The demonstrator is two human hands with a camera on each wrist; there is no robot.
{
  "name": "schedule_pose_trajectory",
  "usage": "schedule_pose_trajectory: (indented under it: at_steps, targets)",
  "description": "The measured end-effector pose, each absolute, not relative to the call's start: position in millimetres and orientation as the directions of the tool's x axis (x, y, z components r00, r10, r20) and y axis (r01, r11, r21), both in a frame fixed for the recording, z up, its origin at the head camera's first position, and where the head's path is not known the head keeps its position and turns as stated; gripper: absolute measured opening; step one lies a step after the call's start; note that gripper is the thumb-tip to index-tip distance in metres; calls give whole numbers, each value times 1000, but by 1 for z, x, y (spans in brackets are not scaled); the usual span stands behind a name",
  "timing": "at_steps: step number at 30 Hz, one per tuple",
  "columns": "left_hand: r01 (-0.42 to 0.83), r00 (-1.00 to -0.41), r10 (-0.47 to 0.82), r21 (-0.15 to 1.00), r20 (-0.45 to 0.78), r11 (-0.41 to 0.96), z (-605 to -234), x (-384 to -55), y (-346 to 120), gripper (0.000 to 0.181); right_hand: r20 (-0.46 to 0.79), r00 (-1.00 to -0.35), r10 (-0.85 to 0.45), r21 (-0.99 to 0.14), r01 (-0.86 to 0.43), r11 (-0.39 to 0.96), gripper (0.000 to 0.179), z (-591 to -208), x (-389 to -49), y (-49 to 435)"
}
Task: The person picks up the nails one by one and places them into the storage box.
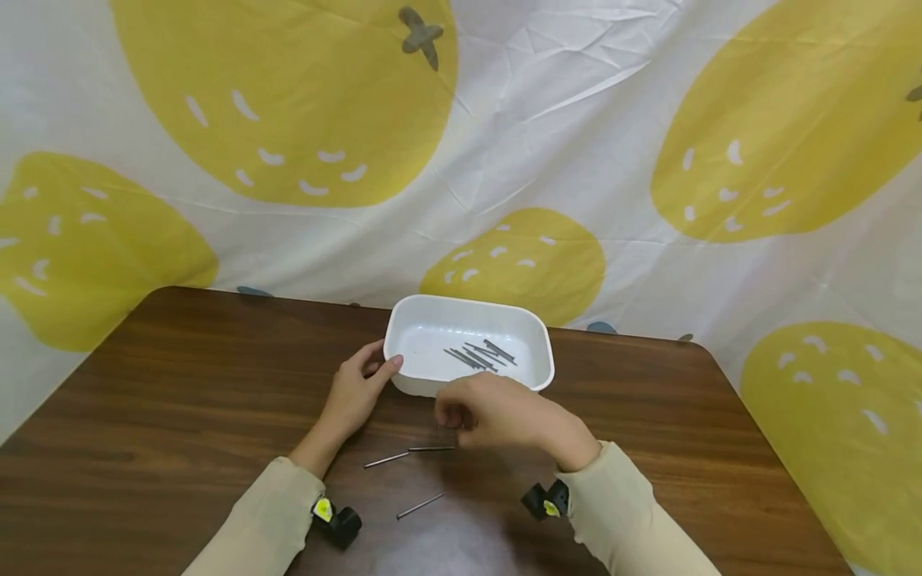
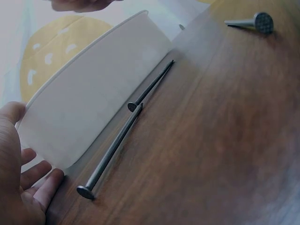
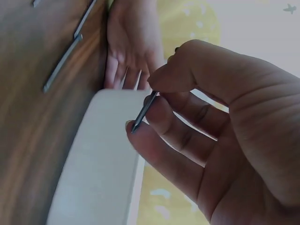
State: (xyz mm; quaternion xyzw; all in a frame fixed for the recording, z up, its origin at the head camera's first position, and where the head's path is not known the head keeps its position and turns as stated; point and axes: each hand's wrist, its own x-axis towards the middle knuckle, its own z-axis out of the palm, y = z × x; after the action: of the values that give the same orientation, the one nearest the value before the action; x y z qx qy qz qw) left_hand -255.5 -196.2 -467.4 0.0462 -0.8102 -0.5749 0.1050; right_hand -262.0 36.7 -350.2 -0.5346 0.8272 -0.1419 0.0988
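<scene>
My right hand (image 1: 497,408) is over the near side of a white plastic tub (image 1: 468,308). It pinches a nail (image 3: 144,111) between thumb and fingertips, its pointed end showing in the right wrist view; the head view hides this nail behind the hand. At the tub's left end, my left hand (image 1: 358,390) grips the tub, thumb at the rim and fingers low along the outer wall. Several grey nails (image 1: 471,358) lie inside the tub, toward its right half. On the table, two nails (image 2: 110,152) lie nearly end to end before the tub.
Closer to me, another loose nail (image 1: 420,506) lies on the dark wooden table (image 1: 216,384). Behind the table's far edge hangs a white cloth (image 1: 547,120) with large yellow fruit shapes. Each wrist carries a small black camera (image 1: 545,500).
</scene>
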Motion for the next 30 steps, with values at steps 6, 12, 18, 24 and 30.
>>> schedule_pose_trajectory:
  at_steps: [6, 12, 18, 24, 30]
  targets:
    - [38, -972, -205, 941, 113, 335, -466, -255, -197, 57, -21, -423, -906, -330, -852, 405, 21, -339, -281, 29]
    - [42, -971, -208, 944, 115, 328, -465, -255, -196, 54, -38, -453, -891, -311, -841, 442, 20, -335, -302, 23]
    - [50, -973, -200, 946, 119, 319, -464, -254, -194, 54, -77, -509, -857, -297, -809, 507, 18, -340, -324, 21]
    - [48, -973, -199, 947, 116, 318, -464, -255, -195, 55, -79, -534, -842, -305, -791, 531, 17, -351, -344, 18]
    - [51, -973, -199, 948, 119, 313, -466, -256, -196, 55, -67, -550, -833, -329, -776, 539, 14, -363, -359, 12]
